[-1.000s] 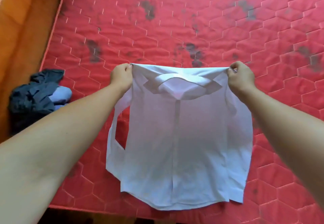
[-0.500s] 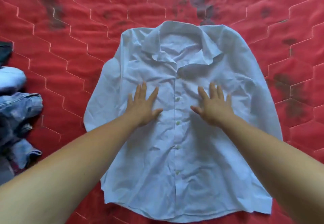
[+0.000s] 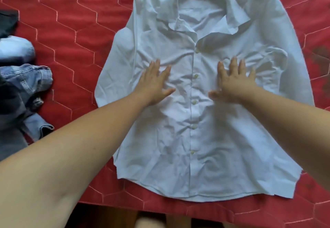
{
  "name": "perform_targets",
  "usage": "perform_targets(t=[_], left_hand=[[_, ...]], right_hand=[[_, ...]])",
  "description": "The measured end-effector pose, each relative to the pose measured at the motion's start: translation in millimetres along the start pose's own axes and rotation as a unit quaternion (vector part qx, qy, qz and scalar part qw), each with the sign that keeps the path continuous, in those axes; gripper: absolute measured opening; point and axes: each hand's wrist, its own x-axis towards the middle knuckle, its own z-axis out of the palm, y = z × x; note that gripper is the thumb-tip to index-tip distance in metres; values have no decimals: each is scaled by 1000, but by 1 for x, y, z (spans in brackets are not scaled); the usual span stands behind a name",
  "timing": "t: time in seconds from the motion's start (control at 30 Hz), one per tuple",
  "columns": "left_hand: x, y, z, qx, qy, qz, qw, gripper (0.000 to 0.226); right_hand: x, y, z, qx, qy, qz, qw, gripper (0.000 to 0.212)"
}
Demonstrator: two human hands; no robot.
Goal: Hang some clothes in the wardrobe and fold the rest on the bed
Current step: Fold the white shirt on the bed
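White button-up shirt (image 3: 205,147), buttoned and front up, spread flat but wrinkled on the red quilted mattress (image 3: 71,40), collar at the far end, sleeves lying along the sides. On the chest, left hand (image 3: 155,85) and right hand (image 3: 234,85), palms down, fingers straight and spread, pressing the cloth either side of the button line, gripping nothing. Off to the left, well apart, a heap of blue denim clothes (image 3: 25,85).
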Motion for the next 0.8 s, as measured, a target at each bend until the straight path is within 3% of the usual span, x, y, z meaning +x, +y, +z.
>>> perform_targets(t=[0.13, 0.23, 0.3, 0.37, 0.47, 0.53, 0.63, 0.7, 0.77, 0.8], left_hand=[[-68, -37, 8, -18, 120, -43, 992, 75], [-123, -68, 26, -17, 116, -124, 985, 74], [-148, -84, 36, -61, 56, -182, 980, 75], [-164, -96, 48, -100, 26, -214, 971, 62], [-173, -107, 61, -127, 62, -227, 964, 28], [-171, -112, 64, -182, 86, -248, 948, 24], [-163, -123, 65, -353, 138, -298, 876, 47], [-157, -132, 59, -451, 171, -328, 812, 57], [-152, -140, 52, -545, 162, -338, 750, 57], [-151, -143, 48, -587, 138, -335, 724, 54]], right_hand=[[-47, -28, 8, 30, 126, -18, 991, 76], [-92, -67, 34, 63, 134, -71, 986, 57], [-114, -102, 49, 82, 113, -107, 984, 51], [-129, -141, 60, 108, 75, -141, 981, 47], [-142, -199, 66, 196, -6, -159, 968, 45], [-144, -231, 65, 265, -53, -141, 952, 45], [-144, -270, 61, 393, -120, -61, 910, 51], [-140, -290, 61, 497, -170, 3, 851, 55], [-135, -306, 65, 574, -191, 58, 794, 54], [-134, -314, 66, 599, -189, 77, 775, 43]])
